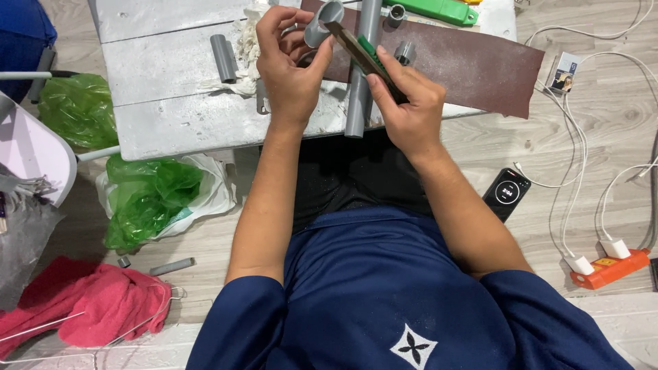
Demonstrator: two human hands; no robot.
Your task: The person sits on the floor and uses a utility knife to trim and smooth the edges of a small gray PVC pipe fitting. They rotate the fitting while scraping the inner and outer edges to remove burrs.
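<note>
**Blade at the mouth of a grey pipe fitting**

My left hand (291, 68) is closed around a short grey pipe fitting (322, 24), holding it up over the grey worktable (164, 75) with its open end tilted toward my right. My right hand (404, 103) grips a utility knife (360, 55) with a green handle, its blade laid against the fitting's rim. Just beneath, a long grey pipe (360, 82) lies across a brown sheet of sandpaper (473, 65).
</note>
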